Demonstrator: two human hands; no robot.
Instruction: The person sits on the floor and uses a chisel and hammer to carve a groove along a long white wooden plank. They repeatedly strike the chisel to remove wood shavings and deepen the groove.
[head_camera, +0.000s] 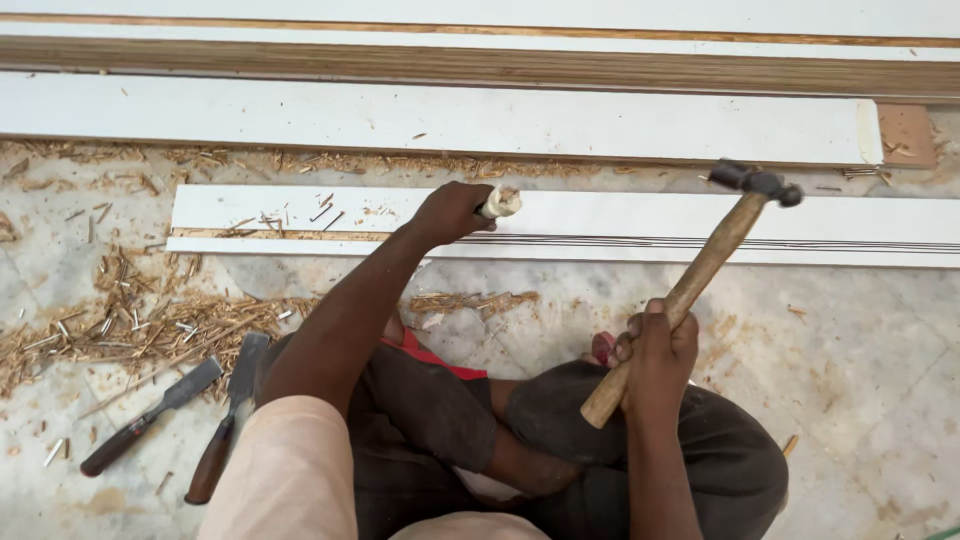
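My left hand (450, 212) grips a chisel whose pale wooden handle end (500, 203) sticks out above the fist. The chisel stands on a white-faced board (640, 222) lying on the floor in front of me. My right hand (658, 348) holds a hammer by its wooden handle (690, 290), and the dark metal head (756, 183) is raised to the right of the chisel, apart from it. The chisel's blade is hidden behind my left hand.
Two more chisels (150, 417) (228, 418) lie on the stone floor at lower left, beside a heap of wood chips (130, 325). Longer white boards (430, 117) and a wooden plank (480, 65) lie beyond. My crossed legs (560, 430) fill the bottom centre.
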